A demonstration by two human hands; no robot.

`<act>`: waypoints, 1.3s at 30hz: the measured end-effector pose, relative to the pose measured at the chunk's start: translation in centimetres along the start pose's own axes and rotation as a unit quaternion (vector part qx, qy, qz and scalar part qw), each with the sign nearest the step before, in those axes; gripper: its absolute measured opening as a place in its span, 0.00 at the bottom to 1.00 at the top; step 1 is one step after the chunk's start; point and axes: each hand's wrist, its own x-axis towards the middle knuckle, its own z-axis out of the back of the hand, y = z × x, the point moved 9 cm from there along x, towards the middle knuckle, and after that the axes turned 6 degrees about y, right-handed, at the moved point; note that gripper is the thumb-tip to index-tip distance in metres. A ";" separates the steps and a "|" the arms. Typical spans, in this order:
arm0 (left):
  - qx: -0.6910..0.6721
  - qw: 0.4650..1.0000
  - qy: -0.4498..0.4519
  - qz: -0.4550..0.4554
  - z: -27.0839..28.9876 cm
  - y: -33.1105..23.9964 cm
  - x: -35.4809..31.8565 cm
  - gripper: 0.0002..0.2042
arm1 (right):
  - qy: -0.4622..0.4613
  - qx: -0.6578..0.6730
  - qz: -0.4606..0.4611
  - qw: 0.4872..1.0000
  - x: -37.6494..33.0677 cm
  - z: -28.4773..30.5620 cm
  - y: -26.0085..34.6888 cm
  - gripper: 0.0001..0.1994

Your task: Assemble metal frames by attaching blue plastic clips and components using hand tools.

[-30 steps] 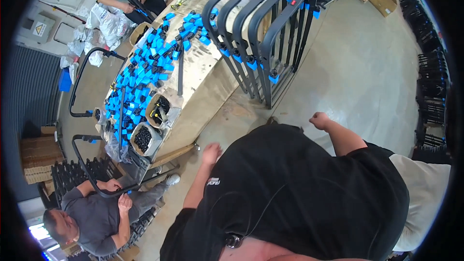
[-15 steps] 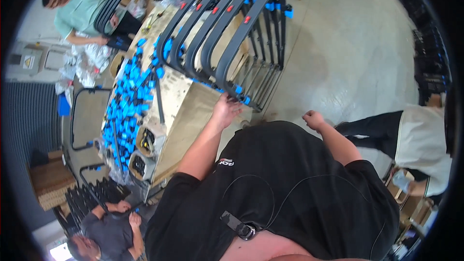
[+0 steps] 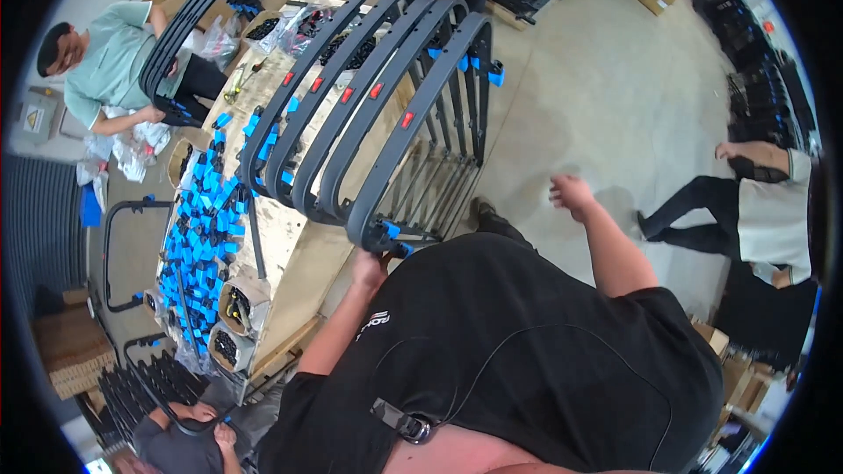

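Several black curved tube frames [image 3: 338, 149] stand side by side along the edge of the workbench, each with a small red piece on its upper bar and blue pieces near its ends. My left hand [image 3: 370, 270] is at the lower corner of the nearest black frame [image 3: 386, 167], gripping it from below; part of the fingers is hidden behind the tube. My right hand [image 3: 572, 194] hangs in the air over the floor, off to the right of the frames. Its fingers are loosely bent and apart, with nothing in them.
The wooden workbench [image 3: 279, 237] carries a heap of blue-and-black parts [image 3: 198, 241] and boxes of small pieces [image 3: 241, 303]. A co-worker [image 3: 118, 61] at far left holds curved frames. Others work lower left and at the far end. Another person [image 3: 773, 211] stands at right.
The view has shifted, so bench and frames appear lower and further left. My left hand stays at the nearest frame's corner. My right hand has loosened from a closed shape and risen slightly.
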 end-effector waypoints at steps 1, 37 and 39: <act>-0.042 0.999 0.017 -0.021 -0.6 0.1 0.3 0.16 | 0.031 0.010 0.033 0.999 2.2 -1.0 4.3 0.14; -0.192 0.963 -0.182 -0.050 -13.3 2.1 -6.0 0.18 | 0.406 -0.149 -0.026 0.901 21.4 -10.2 23.0 0.11; -0.205 0.955 -0.209 -0.040 -13.4 2.1 -6.2 0.18 | 0.412 -0.145 -0.032 0.899 21.6 -10.4 23.0 0.11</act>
